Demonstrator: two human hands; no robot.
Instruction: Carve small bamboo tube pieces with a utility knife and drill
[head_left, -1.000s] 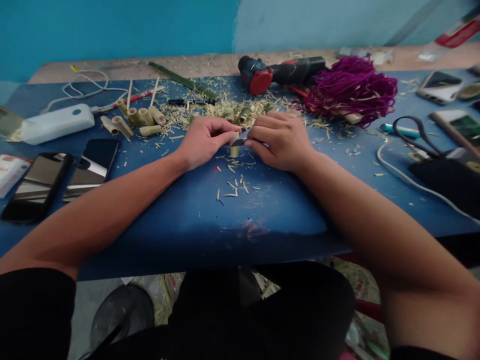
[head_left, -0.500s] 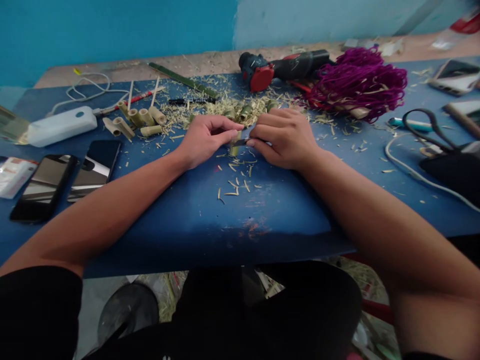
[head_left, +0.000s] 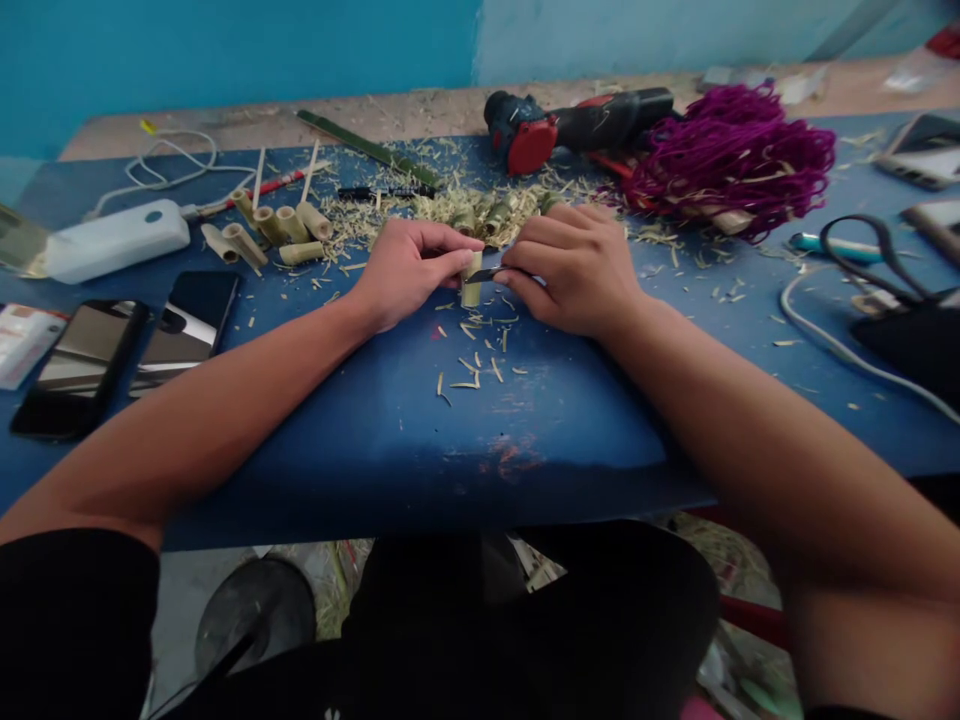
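Note:
Between thumb and fingers, my left hand (head_left: 412, 268) holds a short bamboo tube (head_left: 471, 290) upright over the blue table (head_left: 375, 430). My right hand (head_left: 574, 265) is closed round a knife (head_left: 484, 275), whose handle is hidden in my fingers. The dark blade lies across the front of the tube, touching it. Thin pale shavings (head_left: 472, 370) are scattered just below the tube. Behind my hands, more cut bamboo pieces (head_left: 499, 215) lie in a heap of shavings.
Several bamboo tubes (head_left: 289, 225) stand and lie at left, near a white power bank (head_left: 120, 240) and two phones (head_left: 187, 325). A power tool (head_left: 577, 125) and a bundle of purple string (head_left: 739, 165) lie at the back right. A white cable (head_left: 840, 350) curves at right.
The blade has shifted slightly upward on the bamboo tube, and more of the tube's pale front shows. Both hands keep their hold. The whole view has shifted a little.

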